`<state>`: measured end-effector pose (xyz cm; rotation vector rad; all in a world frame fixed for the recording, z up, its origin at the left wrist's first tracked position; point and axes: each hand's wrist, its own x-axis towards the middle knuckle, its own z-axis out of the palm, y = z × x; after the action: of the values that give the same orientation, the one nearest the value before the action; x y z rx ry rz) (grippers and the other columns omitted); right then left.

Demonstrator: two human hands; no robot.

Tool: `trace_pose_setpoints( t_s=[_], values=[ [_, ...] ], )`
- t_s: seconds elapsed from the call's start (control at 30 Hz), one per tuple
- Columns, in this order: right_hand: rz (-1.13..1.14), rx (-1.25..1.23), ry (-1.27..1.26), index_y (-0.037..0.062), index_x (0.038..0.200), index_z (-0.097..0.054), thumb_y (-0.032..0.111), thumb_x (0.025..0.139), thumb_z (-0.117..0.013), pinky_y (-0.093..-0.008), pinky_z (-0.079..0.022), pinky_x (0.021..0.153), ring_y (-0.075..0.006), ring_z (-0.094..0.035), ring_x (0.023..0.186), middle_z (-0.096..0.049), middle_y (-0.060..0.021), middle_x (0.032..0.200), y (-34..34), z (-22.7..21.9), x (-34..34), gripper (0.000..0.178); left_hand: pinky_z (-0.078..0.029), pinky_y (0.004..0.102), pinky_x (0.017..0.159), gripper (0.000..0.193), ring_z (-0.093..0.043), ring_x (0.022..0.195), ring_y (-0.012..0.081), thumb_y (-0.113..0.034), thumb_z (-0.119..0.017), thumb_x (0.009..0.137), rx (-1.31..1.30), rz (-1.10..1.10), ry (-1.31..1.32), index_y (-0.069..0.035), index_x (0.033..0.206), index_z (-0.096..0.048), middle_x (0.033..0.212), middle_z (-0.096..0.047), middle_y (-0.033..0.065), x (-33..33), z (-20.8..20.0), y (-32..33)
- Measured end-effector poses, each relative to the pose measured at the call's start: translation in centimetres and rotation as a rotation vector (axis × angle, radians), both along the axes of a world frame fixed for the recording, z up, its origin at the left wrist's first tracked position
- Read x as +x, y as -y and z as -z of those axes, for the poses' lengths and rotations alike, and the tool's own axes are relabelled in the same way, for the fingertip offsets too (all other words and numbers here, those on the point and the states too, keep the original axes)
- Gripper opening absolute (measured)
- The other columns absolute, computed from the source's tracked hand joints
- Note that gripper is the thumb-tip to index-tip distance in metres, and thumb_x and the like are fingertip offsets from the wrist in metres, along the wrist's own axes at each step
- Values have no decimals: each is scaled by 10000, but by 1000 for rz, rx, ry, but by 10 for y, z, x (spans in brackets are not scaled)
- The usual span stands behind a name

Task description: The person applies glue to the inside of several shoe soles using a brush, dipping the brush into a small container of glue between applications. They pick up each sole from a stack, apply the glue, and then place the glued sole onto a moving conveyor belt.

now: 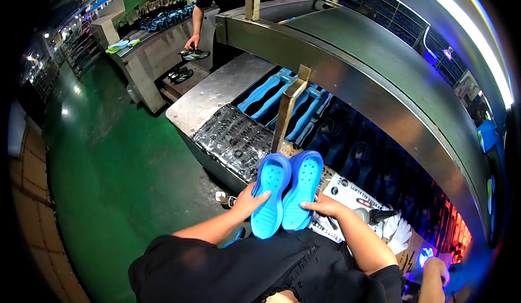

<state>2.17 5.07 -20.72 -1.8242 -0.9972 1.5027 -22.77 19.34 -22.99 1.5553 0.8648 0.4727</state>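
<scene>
Just in front of my body I hold a pair of blue foam clogs, side by side with their openings facing me. Pale blue footbeds dotted with small holes show inside darker blue rims. My left hand [251, 201] grips the left clog [267, 208] at its outer side, thumb laid over the rim. Around the outer side of the right clog [303, 191] my right hand [325, 205] is closed, its thumb on the edge near the heel. Fingers beneath both clogs are hidden.
Beyond the clogs, a conveyor carries blue shoe parts [268, 94] under a curved metal beam [374, 86]. Black film [233, 140] wraps its near edge. White gloves [400, 233] lie right. Another person's hand [192, 42] holds a dark shoe [194, 55]; another forearm [431, 281] shows lower right.
</scene>
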Motion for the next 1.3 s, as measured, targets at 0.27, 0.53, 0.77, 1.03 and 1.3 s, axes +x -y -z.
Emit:
trace_pose_setpoints(
  t_s=[0.27, 0.53, 0.77, 1.03, 1.3],
  values=[
    [263, -67, 19, 72, 1436, -119, 406, 742, -727, -226, -276, 376, -69, -355, 431, -495, -21, 684, 34, -15, 17, 982, -471, 309, 775, 571, -603, 882, 185, -512, -684, 742, 82, 127, -366, 11, 951, -585, 943, -631, 163, 114, -54, -55],
    [113, 107, 536, -58, 1230, -500, 400, 775, -665, -341, -396, 961, -315, -527, 1130, -536, -239, 1220, 64, -32, 36, 666, -398, 344, 928, 579, -508, 1102, 228, -415, -534, 895, -55, -82, 26, 20, 1260, -419, 1184, -539, 157, 63, -12, -36],
    [796, 492, 67, -30, 1152, -555, 268, 941, -431, -210, -441, 636, -102, -536, 713, -612, -117, 998, 133, -81, 31, 385, -470, 305, 742, 347, -581, 838, 157, -194, -583, 871, 80, -197, 19, -6, 1154, -513, 986, -618, 125, 21, -1, -43],
    [1259, 842, -595, -29, 1098, -533, 494, 963, -265, -291, -396, 648, -152, -444, 644, -487, -47, 704, 224, -27, 15, 604, -479, 435, 759, 467, -588, 898, 351, -151, -598, 806, 841, 429, -224, -58, 1243, -461, 1025, -597, 177, 75, -102, 37],
    [1458, 931, -510, -41, 950, -592, 326, 929, -505, -284, -417, 691, -163, -513, 736, -555, -95, 793, 268, -15, -10, 378, -509, 436, 685, 328, -633, 788, 332, -188, -605, 756, 1208, 397, -613, -42, 1046, -554, 915, -642, 153, 120, -88, 34]
  ],
)
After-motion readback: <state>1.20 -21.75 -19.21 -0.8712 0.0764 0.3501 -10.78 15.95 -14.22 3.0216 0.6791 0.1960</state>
